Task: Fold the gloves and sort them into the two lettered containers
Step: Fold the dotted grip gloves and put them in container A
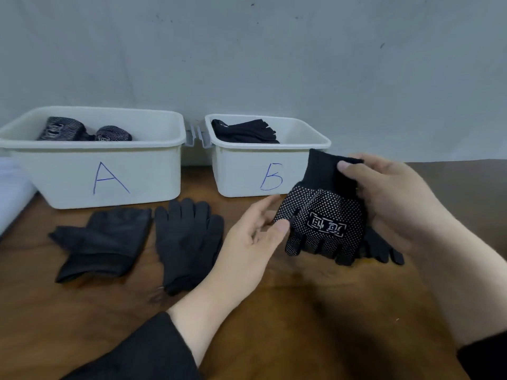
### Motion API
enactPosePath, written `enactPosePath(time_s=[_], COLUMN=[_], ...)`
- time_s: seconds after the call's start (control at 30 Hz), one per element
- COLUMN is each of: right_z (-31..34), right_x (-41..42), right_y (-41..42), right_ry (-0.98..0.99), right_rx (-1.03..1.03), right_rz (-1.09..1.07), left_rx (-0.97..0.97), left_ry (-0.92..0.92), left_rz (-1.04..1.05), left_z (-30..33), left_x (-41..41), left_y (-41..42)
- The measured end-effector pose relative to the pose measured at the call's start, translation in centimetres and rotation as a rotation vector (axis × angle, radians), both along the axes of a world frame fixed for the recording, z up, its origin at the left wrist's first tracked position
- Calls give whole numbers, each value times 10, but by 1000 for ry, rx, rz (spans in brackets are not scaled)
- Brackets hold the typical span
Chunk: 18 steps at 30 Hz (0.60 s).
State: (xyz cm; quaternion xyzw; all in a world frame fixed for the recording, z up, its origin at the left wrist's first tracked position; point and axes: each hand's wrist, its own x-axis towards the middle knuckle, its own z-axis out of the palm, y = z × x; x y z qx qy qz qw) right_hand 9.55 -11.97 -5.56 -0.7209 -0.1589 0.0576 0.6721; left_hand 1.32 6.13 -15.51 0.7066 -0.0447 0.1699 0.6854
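Both hands are up over the right half of the worktop (274, 325), working a dotted glove (323, 220) just in front of the bin marked B (238, 171). The right hand (389, 204) has its thumb pressed onto the glove's plain black cuff, fingers wrapped behind, so that hand is pinching the cuff end. The left hand (258, 231) comes in from the other side, thumb tip pressed against the dotted edge of the glove, the other fingers loosely spread and reaching under it. The dotted face with its white boxed print is turned up toward the camera, fingers of the glove hanging toward the near edge. Behind it, more black glove fingers (384, 250) poke out to the right; whether that is a second glove of the pair I cannot tell.

Over on the left half, two plain black gloves lie flat on the wood: one (101, 242) crumpled with its cuff toward the near edge, the other (186, 242) just beside it, fingers pointing at the bins, close to the left forearm.

Along the far edge by the wall, the bin marked A (82, 176) sits at the left, holding two rolled dotted bundles (82, 131). The B bin stands just to its right, with folded plain black gloves (247, 131) inside. Something white (11, 185) sits at the far left edge.
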Motion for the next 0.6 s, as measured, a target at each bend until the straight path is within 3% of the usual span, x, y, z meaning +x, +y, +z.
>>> enactPosePath(time_s=[0.13, 0.27, 0.37, 0.47, 0.6], right_z=[-3, 11, 16, 14, 7], right_x=[-9, -24, -24, -9, -10], right_y=[11, 26, 47, 63, 69], right_ry=[-34, -189, -294, -469, -611], right_rx=[-248, -587, -565, -472, -326], right_rz=[78, 133, 28, -121, -198], left_rx=[149, 220, 384, 689, 1087], left_ry=[42, 34, 6, -47, 131], left_rz=[18, 26, 211, 391, 204], left_z=[-7, -5, -8, -11, -20], left_x=[-10, -29, -41, -50, -61], left_y=[8, 25, 49, 85, 122])
